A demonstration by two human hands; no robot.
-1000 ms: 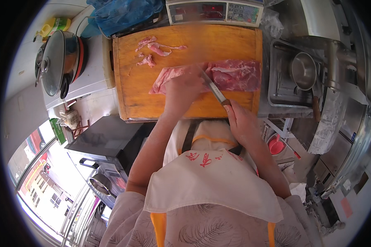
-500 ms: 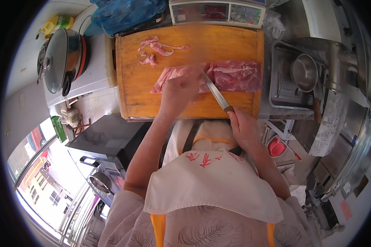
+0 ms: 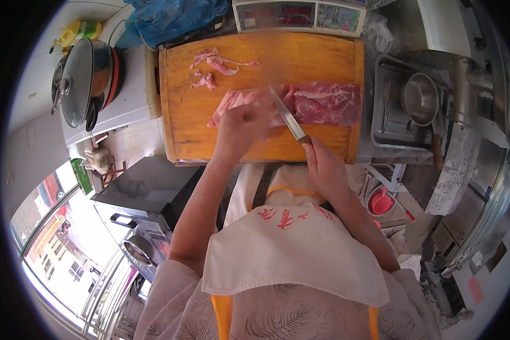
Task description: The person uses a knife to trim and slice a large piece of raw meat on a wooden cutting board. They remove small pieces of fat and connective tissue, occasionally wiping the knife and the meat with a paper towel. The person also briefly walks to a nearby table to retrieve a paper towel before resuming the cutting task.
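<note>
A long slab of raw red meat (image 3: 327, 104) lies across the wooden cutting board (image 3: 194, 140). My left hand (image 3: 238, 127) rests on its left part, fingers curled and pressed to the meat; a blurry patch partly veils the fingertips. In my right hand (image 3: 326, 173), a knife (image 3: 289, 120) is gripped by its brown handle. Its blade slants up and left across the meat, the tip near the far edge, just right of my left fingers. Several thin trimmings (image 3: 221, 67) lie at the board's far left.
Behind the board stand a digital scale (image 3: 297, 16) and a blue plastic bag (image 3: 178, 20). At right, a metal tray (image 3: 394, 133) holds a steel saucepan (image 3: 420, 99). A lidded pot (image 3: 79, 85) sits at left. Below the board's left side is a dark-topped cabinet (image 3: 150, 178).
My right hand and the knife have shifted left and slightly away from me, so the blade tip now sits nearer my left fingers. My left hand has moved slightly left.
</note>
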